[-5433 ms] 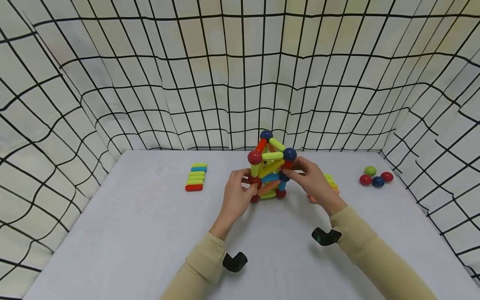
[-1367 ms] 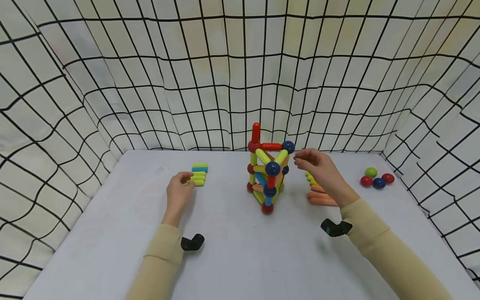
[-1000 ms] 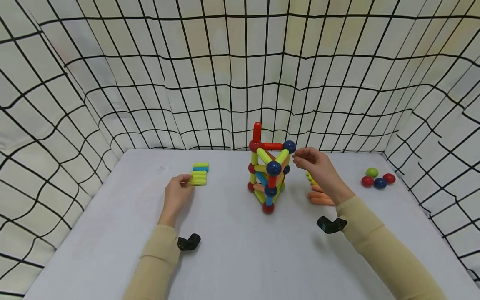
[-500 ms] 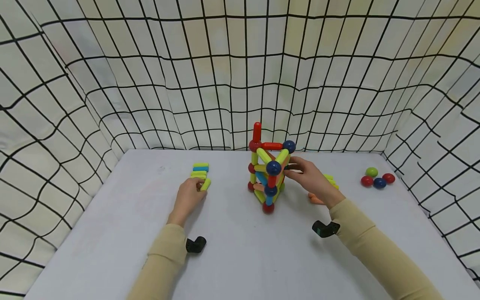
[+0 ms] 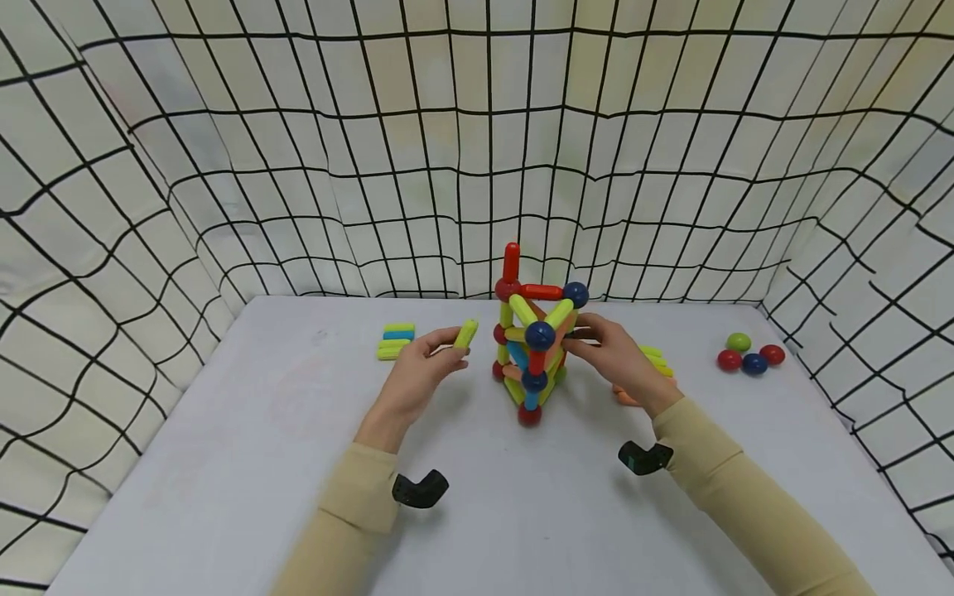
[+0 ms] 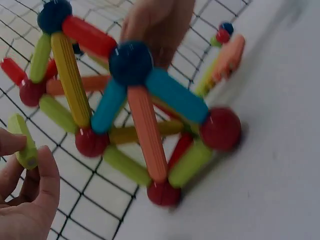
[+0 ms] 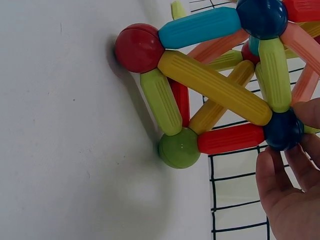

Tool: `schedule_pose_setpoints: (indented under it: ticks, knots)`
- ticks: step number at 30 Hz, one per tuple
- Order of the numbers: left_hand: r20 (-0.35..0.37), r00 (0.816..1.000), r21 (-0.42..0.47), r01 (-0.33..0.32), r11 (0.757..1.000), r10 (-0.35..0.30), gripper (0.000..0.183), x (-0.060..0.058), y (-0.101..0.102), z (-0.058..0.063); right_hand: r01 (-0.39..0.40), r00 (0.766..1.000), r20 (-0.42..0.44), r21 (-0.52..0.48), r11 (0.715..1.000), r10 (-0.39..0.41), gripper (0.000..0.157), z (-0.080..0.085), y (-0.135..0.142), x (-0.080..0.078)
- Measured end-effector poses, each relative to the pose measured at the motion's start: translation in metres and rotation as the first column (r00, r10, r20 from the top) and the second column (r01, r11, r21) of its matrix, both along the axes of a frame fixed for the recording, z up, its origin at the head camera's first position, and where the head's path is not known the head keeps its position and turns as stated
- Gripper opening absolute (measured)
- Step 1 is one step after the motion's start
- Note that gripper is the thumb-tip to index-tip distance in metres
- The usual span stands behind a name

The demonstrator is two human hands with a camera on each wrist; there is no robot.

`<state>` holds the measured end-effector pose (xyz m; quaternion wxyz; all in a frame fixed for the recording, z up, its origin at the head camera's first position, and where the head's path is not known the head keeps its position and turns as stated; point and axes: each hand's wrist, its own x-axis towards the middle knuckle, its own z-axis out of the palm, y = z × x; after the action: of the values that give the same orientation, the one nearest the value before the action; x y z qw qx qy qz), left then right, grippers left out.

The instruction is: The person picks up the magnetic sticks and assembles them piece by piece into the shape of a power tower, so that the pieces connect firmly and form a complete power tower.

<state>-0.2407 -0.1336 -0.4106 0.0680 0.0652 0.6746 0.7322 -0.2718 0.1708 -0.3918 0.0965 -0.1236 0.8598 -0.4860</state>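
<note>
A tower of coloured rods and balls (image 5: 540, 336) stands in the middle of the table, with a red rod (image 5: 511, 261) pointing straight up from a red ball at its top. Between thumb and fingers my left hand (image 5: 417, 372) pinches a short lime-green rod (image 5: 465, 334), held in the air just left of the tower. On the tower's other side, my right hand (image 5: 619, 360) grips a dark blue ball (image 7: 283, 129) at mid height, thumb and fingers round it. In the head view that ball is mostly hidden.
Lime and blue rods (image 5: 395, 352) lie in a row at the left. Behind my right hand lie orange rods (image 5: 628, 397) and lime rods (image 5: 656, 360). Several loose balls (image 5: 754, 363) sit at the far right. Black netting (image 5: 484, 174) rises behind the table.
My left hand has taken a lime rod from the left row and carried it right to the tower. My right hand has dropped from near the top ball to a lower blue ball.
</note>
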Motion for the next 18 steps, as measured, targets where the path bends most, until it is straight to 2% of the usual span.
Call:
schedule_pose_setpoints:
  ticks: [2, 4, 6, 10, 13, 18]
  knots:
    - [-0.051, 0.999, 0.083, 0.013, 0.996, -0.009, 0.038, 0.004, 0.012, 0.014, -0.001, 1.0, -0.002, -0.003, 1.0, 0.001, 0.05, 0.0, 0.0, 0.0]
    - [-0.106, 0.994, 0.104, 0.006, 0.995, 0.005, 0.037, 0.008, 0.024, 0.028, -0.006, 1.0, -0.006, -0.005, 1.0, 0.006, 0.05, 0.001, 0.0, 0.0]
    - [-0.184, 0.983, 0.064, -0.005, 0.998, 0.016, 0.036, 0.012, 0.034, 0.042, -0.009, 1.0, -0.01, -0.003, 1.0, 0.009, 0.05, 0.001, 0.0, 0.0]
    - [-0.319, 0.948, -0.087, -0.032, 0.996, 0.002, 0.035, 0.02, 0.054, 0.065, -0.002, 1.0, -0.018, 0.007, 1.0, 0.002, 0.05, 0.0, 0.0, 0.0]
    - [-0.365, 0.93, -0.173, -0.014, 0.985, -0.05, 0.035, 0.022, 0.067, 0.075, 0.006, 1.0, -0.021, 0.01, 1.0, -0.006, 0.052, 0.0, 0.001, 0.001]
    - [-0.376, 0.92, -0.267, 0.007, 0.964, -0.111, 0.034, 0.022, 0.077, 0.077, 0.001, 1.0, -0.008, -0.008, 1.0, -0.001, 0.056, 0.0, 0.001, 0.002]
